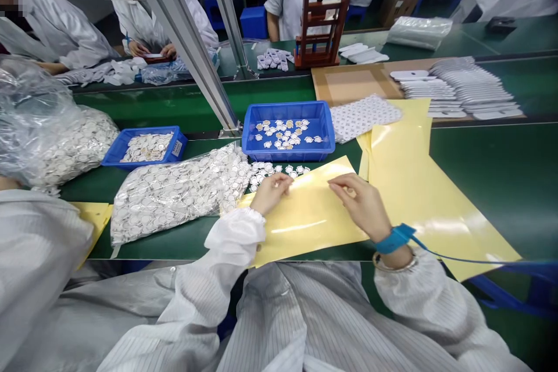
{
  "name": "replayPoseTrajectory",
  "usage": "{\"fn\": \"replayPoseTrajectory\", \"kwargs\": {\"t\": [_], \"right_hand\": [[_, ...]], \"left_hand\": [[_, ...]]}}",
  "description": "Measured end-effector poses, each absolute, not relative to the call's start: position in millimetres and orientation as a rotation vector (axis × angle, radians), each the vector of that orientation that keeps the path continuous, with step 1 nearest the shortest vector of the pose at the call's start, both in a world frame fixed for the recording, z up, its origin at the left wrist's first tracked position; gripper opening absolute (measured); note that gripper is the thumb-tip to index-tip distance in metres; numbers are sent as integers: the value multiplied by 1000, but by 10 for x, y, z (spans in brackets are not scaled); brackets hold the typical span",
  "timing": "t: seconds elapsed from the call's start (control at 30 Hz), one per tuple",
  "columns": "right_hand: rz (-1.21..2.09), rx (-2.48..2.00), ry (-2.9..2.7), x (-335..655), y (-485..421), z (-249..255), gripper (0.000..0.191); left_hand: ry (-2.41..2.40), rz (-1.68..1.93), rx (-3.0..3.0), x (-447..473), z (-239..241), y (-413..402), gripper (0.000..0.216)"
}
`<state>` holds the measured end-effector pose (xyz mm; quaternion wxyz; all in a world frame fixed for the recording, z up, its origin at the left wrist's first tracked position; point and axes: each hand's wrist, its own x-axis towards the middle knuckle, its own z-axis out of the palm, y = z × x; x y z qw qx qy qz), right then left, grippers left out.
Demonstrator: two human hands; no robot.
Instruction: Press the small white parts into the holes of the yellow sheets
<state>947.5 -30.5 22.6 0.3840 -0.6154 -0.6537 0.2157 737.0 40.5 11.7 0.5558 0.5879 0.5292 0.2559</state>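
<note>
**Remote second:** Where did the sheet lie from the grips?

**Me:** On my feed, the glossy yellow sheet (305, 224) lay flat on the green bench (488, 186), directly under both grips and square in front of the person. Its long axis ran across the body, rising a little toward the far right corner.

**Remote second:** Which grip was nearer to it?

**Me:** Both were on it. The left grip (270, 195), a bare hand, sat toward the sheet's left end near the far edge. The right grip (361, 206), with a blue wrist strap (394, 238) around its wrist, sat nearer the right end. Their fingertips pointed toward each other and stayed just apart.

**Remote second:** Clenched or released?

**Me:** Both were curled down onto the surface, but I couldn't tell whether either was grasping the sheet or merely resting on it. From my angle, the fingers hid the contact.

**Remote second:** What lay around it?

**Me:** Small white-and-gold pieces (274, 171) were scattered just past the far edge. A clear plastic bag of white discs (170, 192) lay to the left, a blue plastic tray (288, 154) sat beyond, and more yellow sheets (436, 215) lay just to the right.
</note>
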Motion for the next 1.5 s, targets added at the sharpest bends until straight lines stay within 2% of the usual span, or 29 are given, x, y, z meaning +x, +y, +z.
{"fn": "replayPoseTrajectory", "kwargs": {"t": [0.13,0.33,0.5,0.63,0.77,0.87,0.97,1.13,1.3,1.5], "right_hand": [[577,-1911,-1788,9850,-378,123,12],[602,-1961,-1770,9900,-417,-40,8],[775,-1861,-1677,9958,-379,-140,7],[814,-1838,-1631,9984,-382,-169,9],[748,-1792,-1631,9979,-398,-193,11],[818,-1747,-1602,9994,-398,-195,12],[921,-1748,-1489,10001,-400,-112,18],[986,-1688,-1347,9807,-384,117,28],[1165,-1479,-1386,9412,-301,64,25],[1172,-1441,-1389,9237,-258,-85,19]], "left_hand": [[1602,389,2054,7292,67,544,20],[1659,184,2227,7313,33,553,26],[1745,177,2137,7255,-10,601,24],[1676,371,2060,7232,44,591,16],[1403,586,1581,7299,214,436,21],[1166,535,1124,7385,278,268,21],[1080,480,931,7460,216,135,19],[1073,449,917,7521,72,57,12],[1088,453,987,7537,57,45,8],[1093,470,1029,7555,55,28,7]]}}
